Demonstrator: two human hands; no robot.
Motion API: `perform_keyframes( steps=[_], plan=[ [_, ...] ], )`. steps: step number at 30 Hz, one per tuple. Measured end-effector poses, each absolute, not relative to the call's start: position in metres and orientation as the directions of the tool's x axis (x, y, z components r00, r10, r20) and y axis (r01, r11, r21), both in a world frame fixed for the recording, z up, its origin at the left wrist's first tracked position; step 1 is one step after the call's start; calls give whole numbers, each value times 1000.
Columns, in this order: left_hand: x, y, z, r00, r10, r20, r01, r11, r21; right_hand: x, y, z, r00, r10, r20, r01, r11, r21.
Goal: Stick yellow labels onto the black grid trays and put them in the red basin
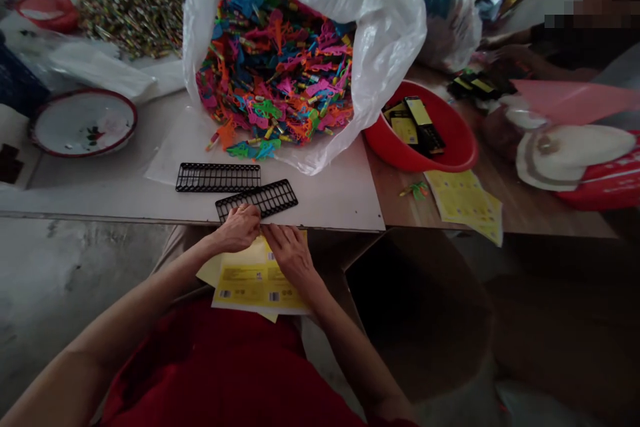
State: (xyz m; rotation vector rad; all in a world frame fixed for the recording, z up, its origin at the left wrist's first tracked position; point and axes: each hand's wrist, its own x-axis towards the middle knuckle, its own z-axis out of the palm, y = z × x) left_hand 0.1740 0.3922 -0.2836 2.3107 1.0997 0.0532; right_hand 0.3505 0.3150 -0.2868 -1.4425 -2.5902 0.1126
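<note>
On the table edge, my left hand (240,228) has its fingers curled closed over the lower side of a slanted black plastic grid rack (277,199). Whatever lies under those fingertips is hidden. A second black grid rack (218,177) lies flat just behind it. Yellow label sheets (243,287) with printed barcodes rest on my lap below the edge. My right hand (289,253) lies across the top of the sheets, its fingers bent together at their upper edge. Its thumb is mostly hidden.
A big white plastic bag (390,33) holds colourful small plastic toys (280,73). Right of it stands a red basin (457,147) with labelled black packs. More yellow sheets (465,200) overhang the edge. An enamel plate (83,123) sits left; a co-worker's arm (545,63) shows at right.
</note>
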Motion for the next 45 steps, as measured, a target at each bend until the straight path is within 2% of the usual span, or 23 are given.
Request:
perform_keyframes(
  steps=[3, 6, 8, 10, 12, 14, 16, 20, 23, 25, 27, 28, 31, 35, 38, 43, 45],
  plan=[
    [171, 398, -279, 686, 694, -218, 686, -517, 513, 360, 308, -303, -560, 805, 194, 799, 587, -132],
    [170, 399, -276, 706, 675, -216, 677, -553, 485, 367, 309, -310, -567, 773, 285, 746, 629, -219],
    [170, 398, -277, 710, 674, -205, 681, -582, 444, 366, 313, -306, -513, 778, 364, 684, 626, -374],
    [169, 397, -279, 707, 681, -189, 690, -606, 396, 361, 316, -293, -403, 816, 415, 562, 578, -591],
    [166, 396, -283, 702, 690, -175, 697, -617, 366, 358, 316, -274, -243, 877, 414, 393, 479, -785],
    [162, 394, -286, 705, 690, -162, 696, -631, 342, 361, 317, -250, -78, 921, 381, 238, 388, -891],
    [157, 390, -289, 733, 664, -150, 673, -676, 299, 372, 320, -226, 58, 927, 372, 122, 363, -924],
    [149, 384, -282, 791, 603, -100, 609, -764, 213, 405, 343, -192, 312, 856, 412, 3, 433, -902],
    [142, 397, -271, 690, 720, 81, 687, -686, 241, 410, 369, -192, 405, 827, 390, 6, 424, -906],
    [136, 411, -267, 464, 871, 160, 832, -490, 258, 400, 384, -204, 288, 905, 312, 4, 325, -946],
    [133, 421, -271, 264, 957, 122, 926, -287, 246, 386, 395, -220, 92, 973, 211, -1, 212, -977],
    [134, 421, -276, 232, 969, 85, 941, -246, 232, 379, 399, -228, 3, 985, 172, 6, 172, -985],
    [145, 404, -295, 372, 928, 25, 902, -368, 228, 363, 416, -247, -191, 979, 74, 78, 90, -993],
    [166, 370, -311, 535, 843, 61, 804, -530, 271, 346, 452, -263, -418, 903, -101, 235, 0, -972],
    [170, 360, -312, 556, 822, 126, 780, -567, 265, 329, 481, -273, -493, 860, -135, 292, 17, -956],
    [146, 350, -302, 662, 684, 305, 645, -728, 232, 298, 512, -286, -591, 785, -184, 317, 17, -948],
    [129, 344, -297, 626, 711, 322, 666, -701, 255, 287, 519, -289, -625, 751, -215, 325, 0, -946]
  ],
)
